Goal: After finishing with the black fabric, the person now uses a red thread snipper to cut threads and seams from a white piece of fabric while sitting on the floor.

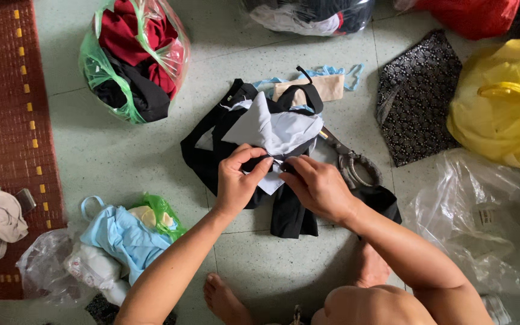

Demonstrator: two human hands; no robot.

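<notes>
Both hands, left hand [239,177] and right hand [314,183], pinch together on one white fabric piece [275,129] atop a black garment [287,207], whose long axis runs toward the person. One pair of scissors [350,159] lies just right of the garment.

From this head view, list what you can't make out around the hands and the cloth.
- What the fingertips pinch: the left hand and right hand cover that spot on the white cloth.
- Scissors: the blades' tips run under the cloth.
- Black cloth: its shape is lost under the white piece and the hands.
- Yellow bag: cut by the right edge, contents unseen.
</notes>
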